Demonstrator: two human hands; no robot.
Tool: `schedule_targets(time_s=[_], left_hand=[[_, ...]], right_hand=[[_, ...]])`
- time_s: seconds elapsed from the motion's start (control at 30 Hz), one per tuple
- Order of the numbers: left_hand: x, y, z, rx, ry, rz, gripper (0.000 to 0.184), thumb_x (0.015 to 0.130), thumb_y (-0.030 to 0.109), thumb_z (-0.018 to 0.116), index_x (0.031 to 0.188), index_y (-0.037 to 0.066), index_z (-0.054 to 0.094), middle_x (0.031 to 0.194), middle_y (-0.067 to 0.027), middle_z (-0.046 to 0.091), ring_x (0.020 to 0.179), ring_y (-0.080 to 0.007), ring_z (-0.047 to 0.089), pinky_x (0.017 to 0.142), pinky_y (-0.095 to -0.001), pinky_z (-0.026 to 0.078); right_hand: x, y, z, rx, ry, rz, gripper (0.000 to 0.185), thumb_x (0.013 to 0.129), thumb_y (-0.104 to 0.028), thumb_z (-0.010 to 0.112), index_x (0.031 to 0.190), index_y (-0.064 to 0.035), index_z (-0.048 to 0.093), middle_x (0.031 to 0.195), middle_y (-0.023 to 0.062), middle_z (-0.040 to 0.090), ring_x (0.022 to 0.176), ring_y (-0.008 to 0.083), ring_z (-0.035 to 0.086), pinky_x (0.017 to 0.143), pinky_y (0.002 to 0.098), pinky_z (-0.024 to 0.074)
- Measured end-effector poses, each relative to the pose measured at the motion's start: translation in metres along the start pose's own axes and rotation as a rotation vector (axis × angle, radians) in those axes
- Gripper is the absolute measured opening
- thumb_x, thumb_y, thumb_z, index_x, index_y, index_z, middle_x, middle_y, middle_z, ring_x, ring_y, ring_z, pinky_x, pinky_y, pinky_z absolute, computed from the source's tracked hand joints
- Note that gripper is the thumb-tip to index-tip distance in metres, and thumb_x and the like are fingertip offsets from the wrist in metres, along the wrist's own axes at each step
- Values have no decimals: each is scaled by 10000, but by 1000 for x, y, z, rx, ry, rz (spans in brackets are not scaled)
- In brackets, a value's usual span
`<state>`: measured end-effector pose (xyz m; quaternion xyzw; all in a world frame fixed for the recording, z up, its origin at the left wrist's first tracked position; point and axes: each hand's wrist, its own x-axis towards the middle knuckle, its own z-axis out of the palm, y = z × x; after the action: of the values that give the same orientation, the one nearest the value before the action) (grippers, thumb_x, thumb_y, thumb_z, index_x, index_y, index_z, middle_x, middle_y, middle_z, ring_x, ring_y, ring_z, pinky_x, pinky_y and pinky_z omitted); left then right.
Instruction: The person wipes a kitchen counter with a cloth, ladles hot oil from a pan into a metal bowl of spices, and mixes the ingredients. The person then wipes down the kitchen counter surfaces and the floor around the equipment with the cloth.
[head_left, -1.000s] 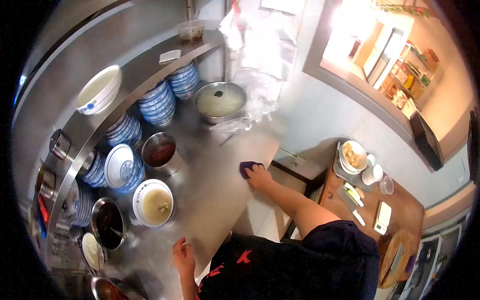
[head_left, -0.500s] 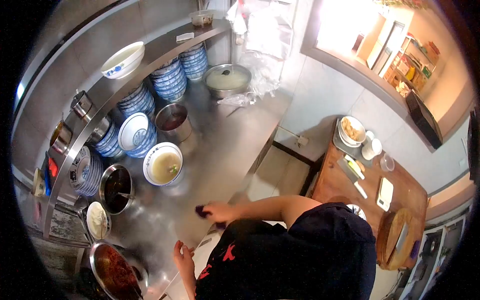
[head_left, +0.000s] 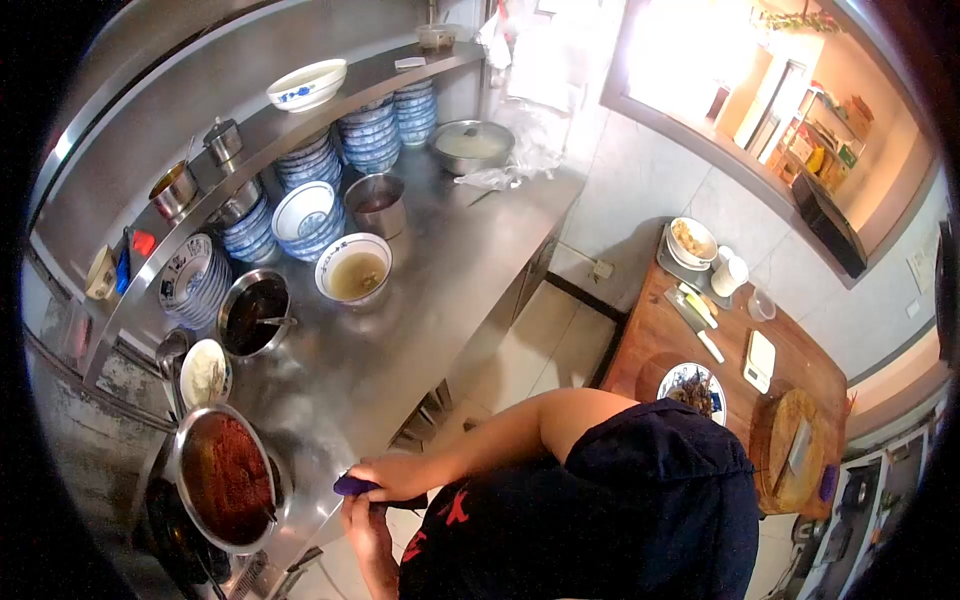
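Observation:
My right hand [head_left: 393, 474] is closed around a dark purple cloth [head_left: 354, 485] at the front edge of the steel counter [head_left: 400, 345]. Just below it, my left hand [head_left: 366, 520] is raised at the same edge, its fingertips touching or very near the cloth; whether they grip it is hidden. To the left of both hands sits a large metal pot of red sauce [head_left: 228, 478]. A white bowl of broth [head_left: 353, 270] stands farther back on the counter.
Stacked blue-and-white bowls [head_left: 370, 138], a pot of dark sauce [head_left: 254, 312] and a bowl of white paste [head_left: 206, 373] line the counter below a shelf [head_left: 375, 85]. At right, a wooden table [head_left: 640, 345] holds a knife on a round board [head_left: 790, 440] and a patterned bowl [head_left: 692, 388].
My right hand has swept the cloth from the counter's far right edge toward me, ending beside my left hand. The view has shifted, showing more of the red sauce pot.

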<state>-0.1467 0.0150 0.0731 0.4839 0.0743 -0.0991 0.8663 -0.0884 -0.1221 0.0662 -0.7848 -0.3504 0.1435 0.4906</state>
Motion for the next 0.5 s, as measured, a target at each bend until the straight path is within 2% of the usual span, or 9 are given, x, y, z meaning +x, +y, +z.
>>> schedule_targets(time_s=[0.1, 0.17, 0.23, 0.3, 0.37, 0.43, 0.5], left_hand=[[-10, -3, -10, 73, 12, 31, 274, 839, 110, 446, 1083, -16, 454, 979, -75, 529, 848, -143, 516, 742, -277, 435], [-16, -6, -19, 83, 34, 70, 247, 843, 113, 451, 1062, -1, 469, 945, -50, 530, 807, -119, 502, 713, -246, 419], [-24, 7, -16, 364, 107, 128, 197, 848, 95, 471, 1012, -12, 494, 882, -21, 515, 803, -101, 496, 716, -221, 408], [-30, 5, -32, 680, 194, 243, 218, 821, 73, 509, 1011, -32, 486, 885, -54, 520, 834, -140, 507, 729, -247, 416], [-30, -14, -51, 782, 321, 530, 244, 778, 67, 553, 989, -36, 489, 896, -116, 528, 850, -217, 518, 749, -300, 422], [-41, 5, -29, 857, 296, 536, 263, 741, 83, 580, 967, -21, 495, 924, -180, 526, 866, -305, 520, 764, -359, 422], [-47, 16, -22, 1141, 250, 567, 266, 724, 98, 589, 948, -15, 500, 920, -204, 528, 861, -354, 518, 763, -391, 422]], right_hand=[[4, 10, 16, -12, 38, -13, 379, 764, -224, 562, 1067, -14, 478, 948, 191, 554, 895, 357, 540, 767, 404, 427], [11, 13, 19, 113, -33, 74, 370, 780, -245, 569, 1064, -24, 486, 973, 168, 563, 878, 284, 556, 767, 360, 431], [24, 9, 18, 290, -152, 191, 374, 800, -266, 568, 1086, -39, 487, 990, 139, 571, 873, 229, 556, 766, 328, 434], [29, 3, 13, 582, -337, 292, 339, 835, -243, 554, 1112, -58, 496, 971, 71, 580, 870, 158, 530, 776, 297, 436], [24, 11, 34, 839, -383, 155, 296, 856, -178, 535, 1122, -53, 506, 952, 26, 569, 877, 139, 519, 799, 293, 437], [28, 33, 56, 651, -331, -15, 297, 826, -212, 582, 1068, -47, 528, 929, 52, 586, 824, 150, 523, 786, 297, 437], [30, 31, 47, 441, -361, -14, 295, 820, -204, 578, 1060, -40, 528, 964, 66, 592, 859, 154, 535, 818, 309, 429]])
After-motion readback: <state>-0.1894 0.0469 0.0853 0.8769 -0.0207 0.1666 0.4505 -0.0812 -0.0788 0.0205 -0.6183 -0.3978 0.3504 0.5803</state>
